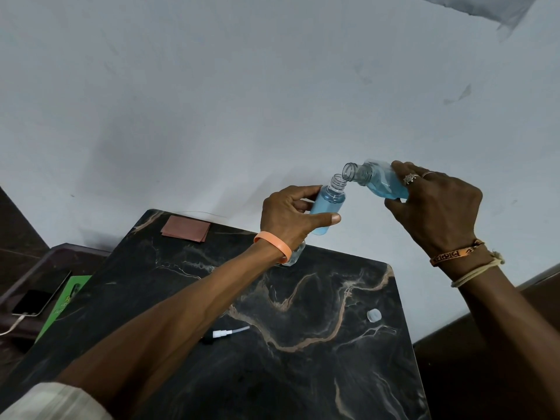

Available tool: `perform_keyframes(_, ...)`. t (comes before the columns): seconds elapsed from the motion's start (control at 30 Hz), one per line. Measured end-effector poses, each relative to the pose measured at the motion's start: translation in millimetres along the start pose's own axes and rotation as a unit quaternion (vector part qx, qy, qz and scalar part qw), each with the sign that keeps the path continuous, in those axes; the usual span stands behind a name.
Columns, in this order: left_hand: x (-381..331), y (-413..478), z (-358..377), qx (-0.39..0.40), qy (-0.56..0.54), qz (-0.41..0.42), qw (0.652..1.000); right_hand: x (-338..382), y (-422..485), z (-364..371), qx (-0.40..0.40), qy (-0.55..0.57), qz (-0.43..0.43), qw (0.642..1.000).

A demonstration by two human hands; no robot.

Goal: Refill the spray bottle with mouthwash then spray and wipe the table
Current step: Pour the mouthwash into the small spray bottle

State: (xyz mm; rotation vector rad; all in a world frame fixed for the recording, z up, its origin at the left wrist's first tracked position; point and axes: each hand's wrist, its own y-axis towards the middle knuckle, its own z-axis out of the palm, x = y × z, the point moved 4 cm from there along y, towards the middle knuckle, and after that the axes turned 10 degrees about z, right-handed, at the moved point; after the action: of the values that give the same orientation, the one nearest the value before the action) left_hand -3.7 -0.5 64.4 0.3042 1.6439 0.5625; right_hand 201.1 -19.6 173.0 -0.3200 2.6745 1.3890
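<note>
My left hand (291, 216) grips a small clear spray bottle (327, 207) that is mostly full of blue liquid, its neck open. My right hand (436, 204) holds the mouthwash bottle (375, 181) tilted toward it, the open mouth just above the small bottle's neck. Both bottles are raised above the far edge of the black marble table (288, 344). The spray pump head (225, 332) with its tube lies on the table near my left forearm. A clear cap (374, 315) rests at the table's right side. A folded brownish cloth (186, 228) lies at the far left corner.
A clear glass object (295, 254) stands on the table, partly hidden behind my left wrist. To the left, a lower surface holds a phone (36, 300) with a cable and a green card (65, 301). A pale wall rises behind the table.
</note>
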Motion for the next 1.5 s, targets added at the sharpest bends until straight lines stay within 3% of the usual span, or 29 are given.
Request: perform_keyframes(1.5,-0.3,-0.8,0.1,-0.004,-0.006,-0.017,1.000,-0.2,0.6,2.4,0.013,0.004,0.005,1.000)
